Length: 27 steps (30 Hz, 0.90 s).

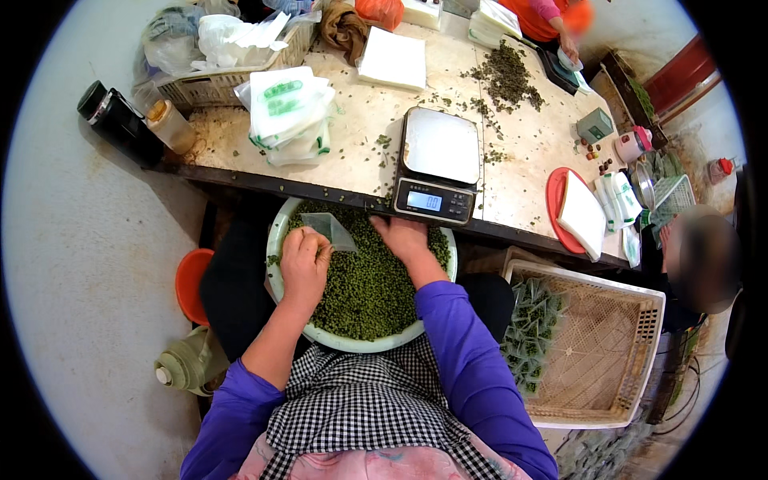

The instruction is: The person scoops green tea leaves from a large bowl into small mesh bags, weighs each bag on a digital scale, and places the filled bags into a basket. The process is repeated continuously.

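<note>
My left hand (306, 260) is closed, pinching a small clear plastic bag (334, 232) by its edge. The bag hangs over a pale round basin (384, 344) heaped with small green berries (364, 280) that look like peppercorns. At the basin's far right side, my right hand (402, 237) reaches into the berries. Its thumb stands apart from the fingers, whose tips are partly hidden; I see nothing held in it. The basin sits between my knees, against the table edge. Just beyond my right hand, a digital scale (442, 144) with a bare steel plate stands on the table.
White bag stacks (288, 116) and a paper stack (392, 58) lie on the table (352, 176). A dark pile (508, 76) is farther back. To my right, a plastic crate (600, 352) holds filled bags (532, 332). Two other people are at the right side and far end.
</note>
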Each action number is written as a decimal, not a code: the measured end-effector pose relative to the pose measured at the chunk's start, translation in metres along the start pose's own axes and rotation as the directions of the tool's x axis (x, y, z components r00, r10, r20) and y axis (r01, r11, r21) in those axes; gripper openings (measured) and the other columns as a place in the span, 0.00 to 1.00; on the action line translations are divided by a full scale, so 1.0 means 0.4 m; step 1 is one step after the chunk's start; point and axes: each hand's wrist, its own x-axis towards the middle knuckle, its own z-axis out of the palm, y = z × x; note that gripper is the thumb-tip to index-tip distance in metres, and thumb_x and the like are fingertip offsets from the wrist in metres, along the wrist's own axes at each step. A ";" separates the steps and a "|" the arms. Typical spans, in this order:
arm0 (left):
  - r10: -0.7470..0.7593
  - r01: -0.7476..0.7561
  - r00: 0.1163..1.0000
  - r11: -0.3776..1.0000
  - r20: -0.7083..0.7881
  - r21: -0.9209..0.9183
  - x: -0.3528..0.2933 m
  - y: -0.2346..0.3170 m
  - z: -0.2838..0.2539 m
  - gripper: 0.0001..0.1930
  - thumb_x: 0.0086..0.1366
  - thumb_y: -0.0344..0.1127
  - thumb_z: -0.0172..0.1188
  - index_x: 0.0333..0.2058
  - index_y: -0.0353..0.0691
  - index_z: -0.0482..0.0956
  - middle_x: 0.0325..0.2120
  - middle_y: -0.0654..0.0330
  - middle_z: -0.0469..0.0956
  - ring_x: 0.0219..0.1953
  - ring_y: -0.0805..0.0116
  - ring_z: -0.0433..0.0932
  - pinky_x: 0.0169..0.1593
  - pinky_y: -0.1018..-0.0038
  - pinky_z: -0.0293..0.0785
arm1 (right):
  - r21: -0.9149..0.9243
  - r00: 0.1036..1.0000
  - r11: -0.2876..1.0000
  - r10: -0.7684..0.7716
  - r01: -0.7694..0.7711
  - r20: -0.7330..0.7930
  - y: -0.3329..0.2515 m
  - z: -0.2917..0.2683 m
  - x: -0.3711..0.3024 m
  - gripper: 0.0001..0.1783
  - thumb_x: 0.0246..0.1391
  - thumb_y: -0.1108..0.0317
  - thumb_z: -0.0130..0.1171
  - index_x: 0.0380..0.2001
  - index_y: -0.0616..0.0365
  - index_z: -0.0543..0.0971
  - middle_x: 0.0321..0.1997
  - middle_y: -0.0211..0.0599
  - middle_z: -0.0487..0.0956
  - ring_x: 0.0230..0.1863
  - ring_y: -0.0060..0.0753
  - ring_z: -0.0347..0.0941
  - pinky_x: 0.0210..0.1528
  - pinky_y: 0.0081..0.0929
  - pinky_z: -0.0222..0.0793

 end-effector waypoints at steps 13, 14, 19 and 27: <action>-0.126 0.107 0.991 0.949 -0.046 -0.298 -0.011 -0.035 -0.024 0.11 0.52 0.17 0.64 0.31 0.37 0.72 0.42 0.53 0.74 0.40 0.59 0.79 0.39 0.65 0.78 | 0.327 0.933 0.901 -0.340 0.286 0.121 -0.058 -0.231 -0.245 0.26 0.48 0.70 0.67 0.53 0.58 0.76 0.57 0.46 0.74 0.60 0.52 0.68 0.60 0.47 0.66; -0.127 0.105 0.991 0.943 -0.049 -0.316 -0.015 -0.036 -0.025 0.11 0.52 0.17 0.65 0.31 0.36 0.73 0.42 0.53 0.75 0.39 0.60 0.80 0.38 0.66 0.78 | 0.313 0.949 0.901 -0.314 0.299 -0.002 -0.053 -0.233 -0.216 0.24 0.47 0.72 0.67 0.50 0.59 0.78 0.52 0.46 0.77 0.56 0.52 0.72 0.57 0.46 0.68; -0.175 0.154 0.984 0.905 -0.015 -0.397 -0.011 -0.019 -0.021 0.11 0.54 0.18 0.66 0.34 0.34 0.75 0.45 0.53 0.75 0.35 0.66 0.81 0.36 0.71 0.80 | 0.047 1.000 0.998 -0.028 0.028 0.005 -0.055 -0.135 -0.119 0.32 0.49 0.53 0.69 0.53 0.62 0.76 0.51 0.48 0.79 0.54 0.54 0.72 0.59 0.48 0.63; -0.195 0.190 0.980 0.873 0.035 -0.449 -0.020 -0.023 -0.031 0.09 0.56 0.18 0.65 0.34 0.32 0.75 0.48 0.52 0.75 0.41 0.68 0.81 0.42 0.74 0.83 | 0.030 0.898 0.958 -0.279 0.286 0.340 -0.160 -0.163 -0.246 0.29 0.40 0.58 0.72 0.49 0.49 0.78 0.44 0.35 0.78 0.53 0.40 0.71 0.60 0.52 0.59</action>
